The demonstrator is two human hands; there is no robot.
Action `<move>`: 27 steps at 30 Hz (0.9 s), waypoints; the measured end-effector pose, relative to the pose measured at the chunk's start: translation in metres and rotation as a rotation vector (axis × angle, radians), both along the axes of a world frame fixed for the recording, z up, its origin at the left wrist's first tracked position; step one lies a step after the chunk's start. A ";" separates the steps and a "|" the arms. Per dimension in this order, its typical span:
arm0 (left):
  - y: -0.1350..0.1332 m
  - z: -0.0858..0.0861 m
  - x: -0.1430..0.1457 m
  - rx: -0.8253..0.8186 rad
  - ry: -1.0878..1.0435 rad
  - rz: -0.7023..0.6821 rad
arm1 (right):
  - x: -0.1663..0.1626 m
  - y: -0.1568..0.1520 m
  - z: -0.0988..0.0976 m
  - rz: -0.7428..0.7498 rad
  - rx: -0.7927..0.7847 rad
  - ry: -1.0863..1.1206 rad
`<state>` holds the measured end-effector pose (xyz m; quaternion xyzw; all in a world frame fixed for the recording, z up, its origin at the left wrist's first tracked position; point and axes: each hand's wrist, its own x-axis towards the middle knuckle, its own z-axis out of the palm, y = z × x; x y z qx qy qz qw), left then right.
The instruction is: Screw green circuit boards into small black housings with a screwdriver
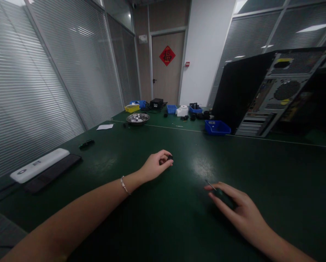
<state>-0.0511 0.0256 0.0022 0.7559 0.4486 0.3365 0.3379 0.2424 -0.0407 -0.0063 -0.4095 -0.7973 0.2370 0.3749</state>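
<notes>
My left hand (157, 165) rests near the middle of the green table (141, 222), its fingers closed round a small black piece (169, 157). Most of that piece is hidden by the fingers, so its kind cannot be made out. Closer to me on the right, my right hand (234, 203) grips a screwdriver (225, 197) by its dark green handle. The thin metal shaft points up and to the left, toward the left hand. The two hands are well apart, and the screwdriver tip does not touch the black piece.
At left lie a white power strip (41, 165), a dark flat slab (55, 173) and a small green circuit board (86, 144). Farther back stand a metal bowl (138, 119), a blue bin (217, 128), a yellow bin (132, 108) and a white device (182, 111). A computer case (261, 94) towers at right.
</notes>
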 end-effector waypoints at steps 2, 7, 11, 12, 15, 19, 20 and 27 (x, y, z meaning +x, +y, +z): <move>-0.008 0.005 0.006 -0.001 -0.007 -0.029 | 0.003 0.003 -0.002 -0.055 0.006 0.021; -0.017 0.008 0.015 -0.010 -0.031 -0.075 | 0.004 0.006 -0.005 -0.147 0.000 0.041; -0.021 0.008 0.017 -0.019 -0.063 -0.098 | 0.003 0.007 -0.006 -0.174 0.015 0.036; -0.021 0.008 0.017 -0.022 -0.070 -0.103 | 0.003 0.007 -0.006 -0.185 0.018 0.032; -0.022 0.009 0.018 -0.036 -0.088 -0.120 | 0.003 0.010 -0.007 -0.222 0.022 0.029; -0.022 0.009 0.018 -0.066 -0.109 -0.140 | 0.002 0.012 -0.007 -0.247 0.023 0.009; -0.022 0.009 0.019 -0.074 -0.115 -0.149 | 0.001 0.012 -0.008 -0.245 0.022 0.008; -0.023 0.003 0.019 -0.094 -0.134 -0.214 | 0.001 0.009 -0.008 -0.202 -0.008 -0.007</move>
